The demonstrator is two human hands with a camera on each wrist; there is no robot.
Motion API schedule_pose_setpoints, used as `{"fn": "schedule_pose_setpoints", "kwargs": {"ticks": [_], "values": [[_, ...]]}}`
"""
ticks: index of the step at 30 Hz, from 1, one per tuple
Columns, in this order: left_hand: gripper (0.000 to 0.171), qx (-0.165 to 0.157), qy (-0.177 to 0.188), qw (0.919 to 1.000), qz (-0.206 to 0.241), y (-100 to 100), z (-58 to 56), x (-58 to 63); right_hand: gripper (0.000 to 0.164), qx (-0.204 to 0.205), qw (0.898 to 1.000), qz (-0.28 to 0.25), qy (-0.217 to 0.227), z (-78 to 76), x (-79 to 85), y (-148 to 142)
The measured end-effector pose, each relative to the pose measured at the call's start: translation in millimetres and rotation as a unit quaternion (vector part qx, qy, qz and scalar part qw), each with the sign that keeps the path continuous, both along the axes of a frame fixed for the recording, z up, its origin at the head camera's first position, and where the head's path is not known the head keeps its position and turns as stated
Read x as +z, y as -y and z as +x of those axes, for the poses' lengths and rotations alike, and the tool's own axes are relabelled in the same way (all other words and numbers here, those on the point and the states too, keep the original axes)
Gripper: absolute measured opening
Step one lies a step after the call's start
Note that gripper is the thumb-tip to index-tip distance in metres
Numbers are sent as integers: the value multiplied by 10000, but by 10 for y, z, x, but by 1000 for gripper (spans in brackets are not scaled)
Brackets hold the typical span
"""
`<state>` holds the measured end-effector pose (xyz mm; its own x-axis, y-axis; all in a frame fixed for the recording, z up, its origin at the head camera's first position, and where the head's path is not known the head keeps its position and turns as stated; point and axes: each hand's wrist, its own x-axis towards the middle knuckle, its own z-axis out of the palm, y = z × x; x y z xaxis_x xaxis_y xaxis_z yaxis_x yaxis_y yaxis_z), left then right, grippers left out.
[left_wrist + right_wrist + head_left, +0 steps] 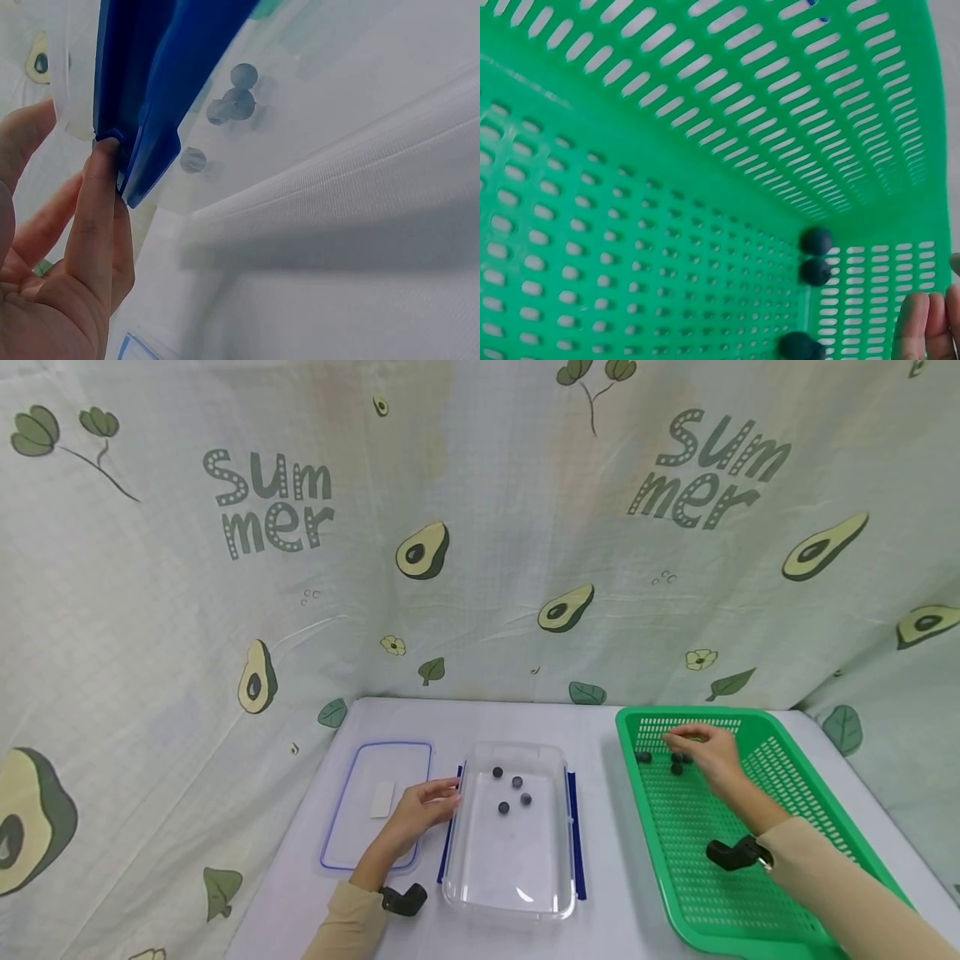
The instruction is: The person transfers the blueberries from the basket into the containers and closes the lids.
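Note:
My left hand (423, 810) is at the left side of a clear plastic container (510, 868). In the left wrist view its fingers (90, 195) grip the rim beside a blue latch flap (150, 75). Several blueberries (504, 807) lie on the container's floor, toward its far half. Over the far end of a green basket (652, 860) hangs my right hand (708, 756), fingers extended and no berry visible between them. Below and around it, several blueberries (643, 757) rest in the basket; two of them (815, 255) sit by its end wall in the right wrist view.
A clear lid (352, 802) with a blue edge lies flat left of the container, a white rectangle on it. The container's right latch (576, 835) is folded outward. Behind the white table (600, 727) hangs an avocado-print cloth (480, 635).

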<state>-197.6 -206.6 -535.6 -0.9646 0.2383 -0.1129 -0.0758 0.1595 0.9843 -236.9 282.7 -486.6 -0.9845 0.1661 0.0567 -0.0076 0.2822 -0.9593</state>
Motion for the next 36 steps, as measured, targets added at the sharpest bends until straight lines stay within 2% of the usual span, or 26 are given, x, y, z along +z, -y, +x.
{"fn": "schedule_pose_setpoints", "kwargs": {"ticks": [8, 13, 19, 24, 32, 36], "values": [[54, 11, 16, 10000, -4, 0, -2, -13, 38, -348, 9956, 835, 261, 5, -224, -105], [54, 20, 42, 10000, 42, 2, 3, -22, 39, -474, 9918, 1094, 455, 16, -350, -135], [54, -2, 6, 10000, 5, -2, -4, -25, 31, -641, 9852, 1525, 445, 28, -456, -146], [54, -23, 15, 10000, 8, -1, -7, -27, 25, -781, 9782, 1865, 472, 22, -530, -150], [53, -88, -38, 9999, 30, -3, -3, -16, 22, -882, 9740, 2054, 378, 11, -550, -145], [54, -24, 31, 10000, 21, -5, 3, -15, 22, -866, 9729, 2105, 399, 14, -556, -143]]}}
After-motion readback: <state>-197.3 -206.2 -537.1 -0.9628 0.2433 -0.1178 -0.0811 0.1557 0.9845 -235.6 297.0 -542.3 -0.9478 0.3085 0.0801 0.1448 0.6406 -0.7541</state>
